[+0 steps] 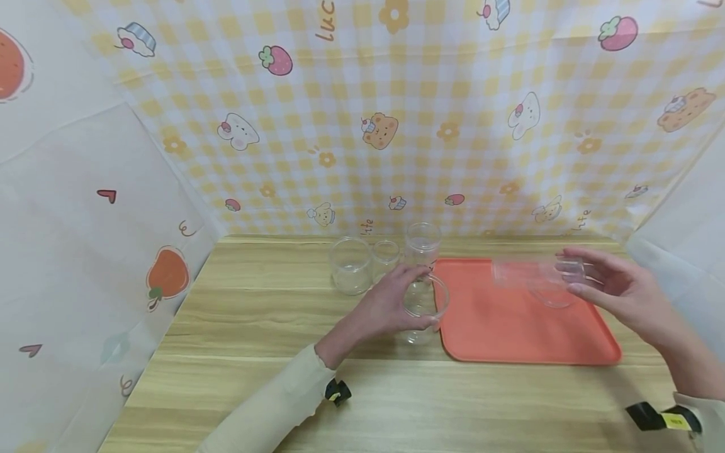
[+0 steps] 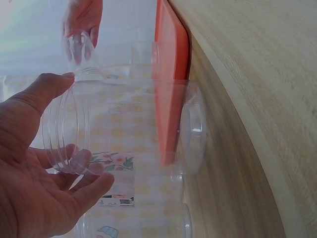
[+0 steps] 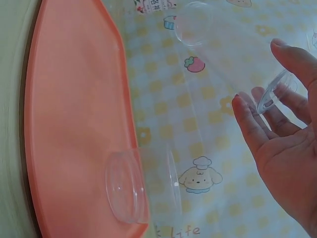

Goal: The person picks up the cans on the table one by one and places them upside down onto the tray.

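Observation:
My left hand point(image 1: 396, 299) holds a wide clear jar point(image 2: 138, 124) round its open rim, thumb on one side and fingers on the other. This jar is upright beside the left edge of the orange tray point(image 1: 510, 333), its base close over the tabletop. Above the tray, my right hand point(image 1: 623, 286) holds a tall, slim clear jar point(image 3: 233, 54) by its thick base end. The slim jar lies sideways in the air, its other end pointing left. Beneath it, another clear jar point(image 3: 129, 188) stands on the tray toward the back right.
Left of the tray, toward the back of the wooden table point(image 1: 255, 314), stand a wide clear jar point(image 1: 351, 267), a small clear jar point(image 1: 386, 251) and a tall jar point(image 1: 423, 242) with a printed label. A checked cloth point(image 1: 351, 94) hangs behind the table.

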Available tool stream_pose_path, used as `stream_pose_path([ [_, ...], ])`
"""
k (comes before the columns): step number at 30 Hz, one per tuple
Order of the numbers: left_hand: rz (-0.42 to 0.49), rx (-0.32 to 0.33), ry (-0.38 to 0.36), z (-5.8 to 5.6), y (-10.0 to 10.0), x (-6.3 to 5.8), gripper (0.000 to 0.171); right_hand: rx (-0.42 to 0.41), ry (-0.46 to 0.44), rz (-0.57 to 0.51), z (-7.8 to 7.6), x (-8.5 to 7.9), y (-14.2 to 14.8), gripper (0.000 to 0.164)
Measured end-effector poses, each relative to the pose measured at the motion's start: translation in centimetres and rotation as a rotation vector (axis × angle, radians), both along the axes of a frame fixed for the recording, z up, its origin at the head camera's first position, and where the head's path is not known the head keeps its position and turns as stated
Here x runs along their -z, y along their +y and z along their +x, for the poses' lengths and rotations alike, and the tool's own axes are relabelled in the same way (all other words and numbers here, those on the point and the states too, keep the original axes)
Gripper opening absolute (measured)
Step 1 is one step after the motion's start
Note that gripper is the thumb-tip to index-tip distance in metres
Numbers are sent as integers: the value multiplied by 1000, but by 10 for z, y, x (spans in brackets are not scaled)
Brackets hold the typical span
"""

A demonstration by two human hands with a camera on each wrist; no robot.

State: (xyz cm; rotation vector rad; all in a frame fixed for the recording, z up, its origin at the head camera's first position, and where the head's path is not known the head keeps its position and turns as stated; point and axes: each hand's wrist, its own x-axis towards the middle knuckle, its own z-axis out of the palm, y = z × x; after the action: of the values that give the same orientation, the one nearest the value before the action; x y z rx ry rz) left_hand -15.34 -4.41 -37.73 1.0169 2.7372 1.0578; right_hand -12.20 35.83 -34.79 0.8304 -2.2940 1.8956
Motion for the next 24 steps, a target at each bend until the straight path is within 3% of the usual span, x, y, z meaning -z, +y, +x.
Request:
stream_pose_path([
  [5,-3,-3,-2,0,0,0,91,-23,23,48,0,-3,5,64],
  [15,5,-2,8,1,-1,1,91,112,42,351,5,-14,6,59],
  [24,12,3,10,0,-1,2,92,146,53,467,5,-18,7,60],
])
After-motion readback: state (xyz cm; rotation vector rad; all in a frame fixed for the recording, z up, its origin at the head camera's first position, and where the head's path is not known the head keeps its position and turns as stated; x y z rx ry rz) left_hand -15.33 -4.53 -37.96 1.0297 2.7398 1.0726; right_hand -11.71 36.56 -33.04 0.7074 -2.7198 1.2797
